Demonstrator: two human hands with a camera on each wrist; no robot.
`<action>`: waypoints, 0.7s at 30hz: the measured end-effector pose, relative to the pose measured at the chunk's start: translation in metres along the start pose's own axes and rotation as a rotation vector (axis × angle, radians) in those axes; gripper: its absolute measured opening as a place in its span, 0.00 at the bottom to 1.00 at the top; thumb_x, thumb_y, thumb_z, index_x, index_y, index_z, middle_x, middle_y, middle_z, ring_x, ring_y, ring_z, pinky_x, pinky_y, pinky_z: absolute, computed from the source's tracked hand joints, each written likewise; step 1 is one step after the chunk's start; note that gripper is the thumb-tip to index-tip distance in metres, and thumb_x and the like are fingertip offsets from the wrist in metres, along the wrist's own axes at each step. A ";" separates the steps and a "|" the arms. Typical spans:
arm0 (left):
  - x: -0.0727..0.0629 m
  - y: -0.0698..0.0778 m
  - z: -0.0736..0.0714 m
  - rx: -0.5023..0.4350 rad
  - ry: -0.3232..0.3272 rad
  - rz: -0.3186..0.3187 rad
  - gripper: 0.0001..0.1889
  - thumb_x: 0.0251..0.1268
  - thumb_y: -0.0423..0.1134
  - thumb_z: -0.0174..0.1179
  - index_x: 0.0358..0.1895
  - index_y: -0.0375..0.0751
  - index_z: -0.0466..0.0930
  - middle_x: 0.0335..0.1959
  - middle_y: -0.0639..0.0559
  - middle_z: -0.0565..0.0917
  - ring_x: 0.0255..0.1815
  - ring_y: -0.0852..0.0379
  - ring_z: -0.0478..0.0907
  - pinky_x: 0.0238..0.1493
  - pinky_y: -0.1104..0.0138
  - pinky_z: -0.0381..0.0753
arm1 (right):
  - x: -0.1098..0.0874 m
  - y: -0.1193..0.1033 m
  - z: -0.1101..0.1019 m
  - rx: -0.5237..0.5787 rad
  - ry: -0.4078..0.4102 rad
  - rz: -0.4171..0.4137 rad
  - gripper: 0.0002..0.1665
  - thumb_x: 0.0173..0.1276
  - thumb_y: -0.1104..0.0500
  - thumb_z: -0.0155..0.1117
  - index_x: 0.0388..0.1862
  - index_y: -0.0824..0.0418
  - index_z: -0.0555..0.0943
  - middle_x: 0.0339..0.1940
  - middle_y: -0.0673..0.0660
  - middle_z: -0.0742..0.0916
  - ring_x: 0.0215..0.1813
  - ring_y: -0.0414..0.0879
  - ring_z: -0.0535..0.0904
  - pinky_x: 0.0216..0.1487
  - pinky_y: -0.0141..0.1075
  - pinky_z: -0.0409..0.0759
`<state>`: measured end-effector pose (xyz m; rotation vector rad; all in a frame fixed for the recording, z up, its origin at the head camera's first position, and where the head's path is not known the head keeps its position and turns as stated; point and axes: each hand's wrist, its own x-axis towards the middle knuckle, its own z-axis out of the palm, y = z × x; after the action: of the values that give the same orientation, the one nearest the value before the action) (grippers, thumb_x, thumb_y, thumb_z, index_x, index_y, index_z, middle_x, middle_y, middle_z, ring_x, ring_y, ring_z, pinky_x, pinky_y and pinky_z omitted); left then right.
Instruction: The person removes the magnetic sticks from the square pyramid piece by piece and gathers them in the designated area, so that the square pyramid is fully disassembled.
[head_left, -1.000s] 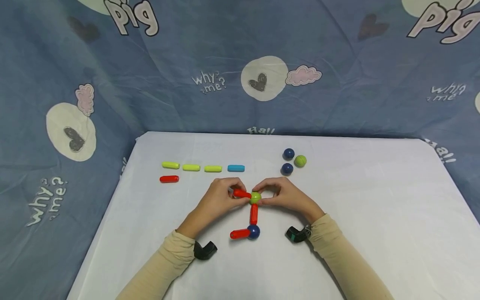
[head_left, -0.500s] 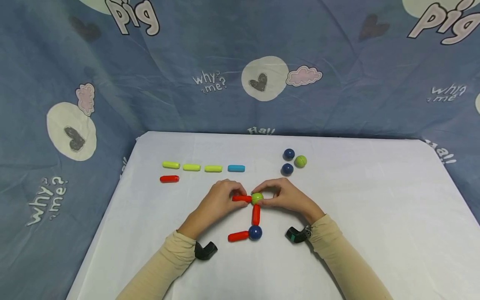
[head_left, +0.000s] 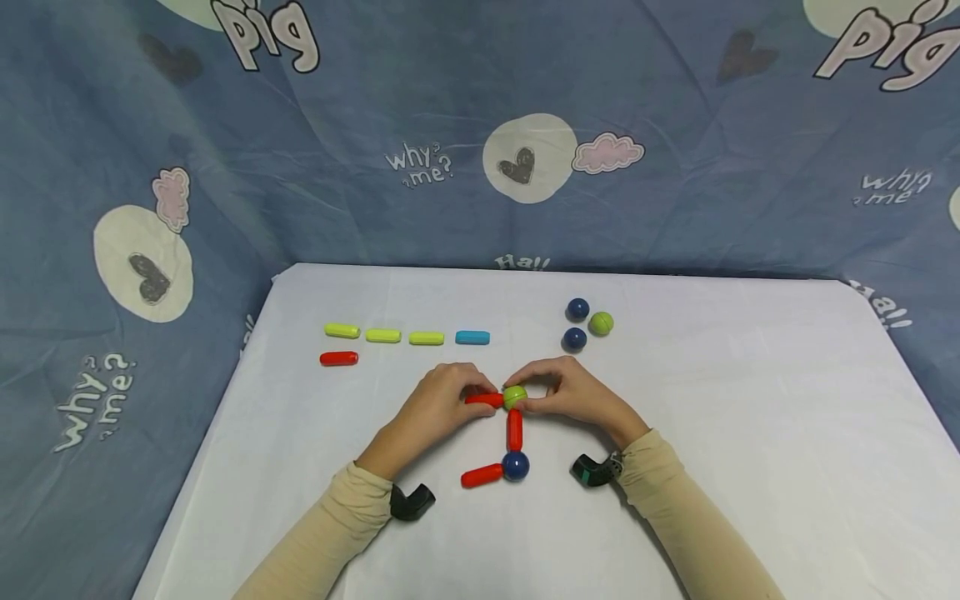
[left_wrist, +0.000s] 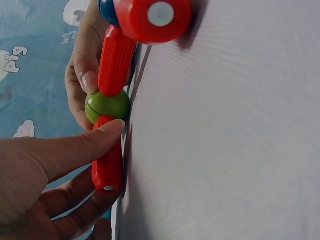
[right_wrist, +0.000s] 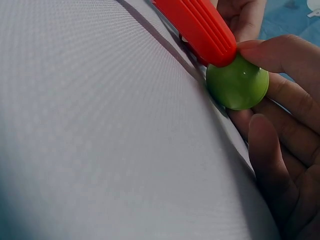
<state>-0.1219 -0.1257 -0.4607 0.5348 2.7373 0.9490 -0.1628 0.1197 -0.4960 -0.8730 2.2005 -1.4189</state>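
Observation:
In the head view, my left hand (head_left: 431, 412) pinches a red magnetic rod (head_left: 483, 400) between thumb and fingers; the left wrist view shows the thumb lying across the rod (left_wrist: 108, 172). One end of that rod meets a green ball (head_left: 514, 397), which my right hand (head_left: 581, 396) holds with its fingertips. From the ball a second red rod (head_left: 514, 430) runs toward the person to a dark blue ball (head_left: 516, 466). A third red rod (head_left: 482, 476) sticks out left from the blue ball. Close up in the right wrist view, the green ball (right_wrist: 237, 82) touches a red rod's end (right_wrist: 207, 32).
On the white table (head_left: 712, 417), several green rods, the nearest to the middle being one green rod (head_left: 427, 338), line up with a blue rod (head_left: 472, 337). A red rod (head_left: 339, 358) lies below them. Two dark blue balls (head_left: 574, 338) and another green ball (head_left: 602, 323) sit behind the right hand.
The left-hand rod has come down from a slant to nearly level against the green ball. The ball shifted slightly right, and the lower rods with the blue ball swung a little right.

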 end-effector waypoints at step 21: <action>-0.006 -0.018 -0.033 0.128 0.006 -0.137 0.09 0.56 0.34 0.77 0.40 0.47 0.92 0.35 0.55 0.87 0.40 0.55 0.81 0.46 0.59 0.82 | -0.001 0.002 -0.004 -0.012 0.000 0.015 0.18 0.64 0.58 0.77 0.53 0.53 0.89 0.51 0.52 0.91 0.29 0.39 0.75 0.28 0.30 0.76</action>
<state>-0.1313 -0.1597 -0.4467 0.3590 2.8114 0.7493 -0.1648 0.1231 -0.4959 -0.8586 2.2134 -1.3996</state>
